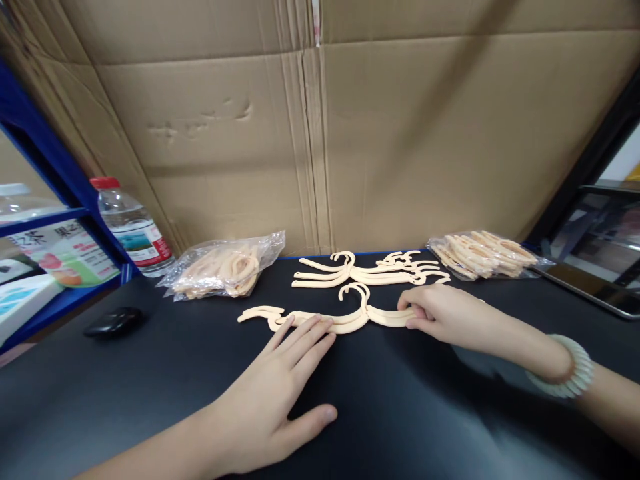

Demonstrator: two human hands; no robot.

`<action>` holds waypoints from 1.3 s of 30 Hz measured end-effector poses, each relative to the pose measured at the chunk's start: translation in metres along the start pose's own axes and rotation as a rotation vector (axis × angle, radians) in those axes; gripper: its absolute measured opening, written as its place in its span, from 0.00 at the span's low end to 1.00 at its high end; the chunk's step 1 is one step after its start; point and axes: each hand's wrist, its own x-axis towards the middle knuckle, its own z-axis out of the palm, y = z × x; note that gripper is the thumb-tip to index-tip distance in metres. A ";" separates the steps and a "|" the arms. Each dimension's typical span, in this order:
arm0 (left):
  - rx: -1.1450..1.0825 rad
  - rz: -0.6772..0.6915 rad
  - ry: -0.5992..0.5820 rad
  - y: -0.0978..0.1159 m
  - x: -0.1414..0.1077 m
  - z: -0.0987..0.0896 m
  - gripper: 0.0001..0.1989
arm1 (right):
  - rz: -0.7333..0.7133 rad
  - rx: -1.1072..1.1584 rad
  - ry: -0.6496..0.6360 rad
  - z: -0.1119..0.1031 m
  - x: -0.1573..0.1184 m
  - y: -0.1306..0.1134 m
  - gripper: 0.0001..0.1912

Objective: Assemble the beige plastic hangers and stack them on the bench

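Observation:
A cream plastic folding clothes hanger [353, 325] lies flat on the black table, its hook [356, 291] pointing away from me. My left hand [285, 387] is spread, its fingertips resting on the hanger's left arm. Thumb and bent fingers of my right hand [430, 308] grip the right arm, and they hide its end. Just behind lies a group of similar hangers [325, 275], laid out across one another with hooks at several places.
A clear bag of hangers [220, 270] sits at back left, and another bag [485, 252] at back right. A black mouse [114, 322] and a water bottle [135, 230] stand left. A tablet [597, 247] leans at right. Cardboard [450, 133] walls the back.

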 end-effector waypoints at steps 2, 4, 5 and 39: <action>0.020 -0.006 -0.013 -0.003 0.000 0.000 0.36 | -0.003 -0.001 0.002 0.000 0.000 0.001 0.07; 0.025 -0.004 -0.016 -0.006 0.000 0.000 0.36 | -0.005 -0.002 0.003 0.000 0.000 0.001 0.07; 0.023 -0.001 -0.020 -0.008 0.000 0.001 0.36 | -0.005 -0.002 0.002 0.000 -0.001 0.002 0.07; -0.130 0.109 -0.076 0.006 0.007 -0.011 0.22 | 0.028 0.013 0.366 0.003 0.033 0.101 0.13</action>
